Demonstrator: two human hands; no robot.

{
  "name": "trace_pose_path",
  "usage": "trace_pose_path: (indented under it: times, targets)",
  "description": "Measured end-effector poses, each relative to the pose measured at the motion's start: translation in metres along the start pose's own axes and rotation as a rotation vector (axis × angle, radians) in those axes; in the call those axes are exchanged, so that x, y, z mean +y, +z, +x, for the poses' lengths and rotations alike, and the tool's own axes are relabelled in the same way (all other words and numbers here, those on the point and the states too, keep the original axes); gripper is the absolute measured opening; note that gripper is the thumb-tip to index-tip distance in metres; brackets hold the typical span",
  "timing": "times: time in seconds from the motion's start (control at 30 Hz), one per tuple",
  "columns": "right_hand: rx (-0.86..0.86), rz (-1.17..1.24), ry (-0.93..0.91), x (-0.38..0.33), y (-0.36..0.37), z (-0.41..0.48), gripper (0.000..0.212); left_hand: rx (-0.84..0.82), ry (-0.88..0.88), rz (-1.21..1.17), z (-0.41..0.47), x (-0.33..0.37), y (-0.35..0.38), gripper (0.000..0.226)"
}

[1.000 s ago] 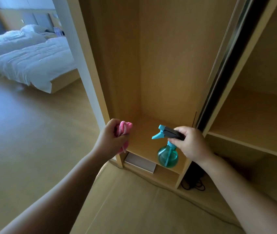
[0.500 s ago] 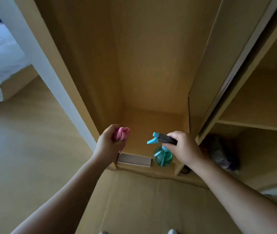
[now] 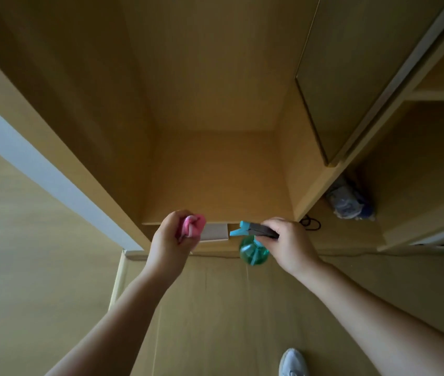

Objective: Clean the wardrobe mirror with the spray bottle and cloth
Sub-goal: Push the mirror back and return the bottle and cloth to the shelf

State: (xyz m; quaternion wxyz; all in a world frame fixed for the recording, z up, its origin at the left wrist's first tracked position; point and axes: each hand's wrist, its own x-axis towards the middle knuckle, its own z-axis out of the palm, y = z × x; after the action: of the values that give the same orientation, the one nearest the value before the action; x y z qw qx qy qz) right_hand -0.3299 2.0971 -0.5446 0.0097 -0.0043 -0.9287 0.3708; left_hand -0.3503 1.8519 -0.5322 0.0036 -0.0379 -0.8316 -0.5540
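Wardrobe (image 3: 215,77) of pale wood fills the upper frame, its open compartment at centre, shelves at right holding a bagged bundle (image 3: 348,202). Wooden floor (image 3: 25,240) lies lower left. Left grip (image 3: 169,240) curls tight round a pink cloth (image 3: 193,226); right grip (image 3: 288,240) clasps the green spray bottle (image 3: 253,249), both just below centre.

Looks into an open light-wood wardrobe (image 3: 210,77), shelves (image 3: 443,95) to its right, a pale wall strip (image 3: 39,169) left, wooden floor (image 3: 25,267) below, dim warm light.
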Motion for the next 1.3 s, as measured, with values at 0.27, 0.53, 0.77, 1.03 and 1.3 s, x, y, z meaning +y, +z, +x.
trace_pose_path:
  times: [0.27, 0.53, 0.77, 1.03, 1.3]
  targets:
    - [-0.049, -0.016, 0.036, 0.135, 0.135, 0.008, 0.005, -0.005, -0.055, -0.004, -0.011, -0.184, 0.079, 0.039]
    - [0.029, -0.014, 0.113, 0.257, 0.244, 0.045, 0.012, 0.006, -0.038, 0.006, 0.013, -0.327, 0.146, 0.013]
    - [0.082, -0.073, 0.131, 0.312, 0.271, 0.088, 0.011, -0.008, 0.037, 0.066, 0.048, -0.369, 0.174, 0.034]
    - [0.084, -0.166, 0.156, 0.339, 0.285, 0.123, 0.006, -0.017, 0.084, 0.066, 0.068, -0.380, 0.186, 0.052]
    - [0.105, -0.134, 0.185, 0.354, 0.296, 0.148, 0.030, -0.023, 0.105, 0.017, 0.071, -0.385, 0.187, 0.044]
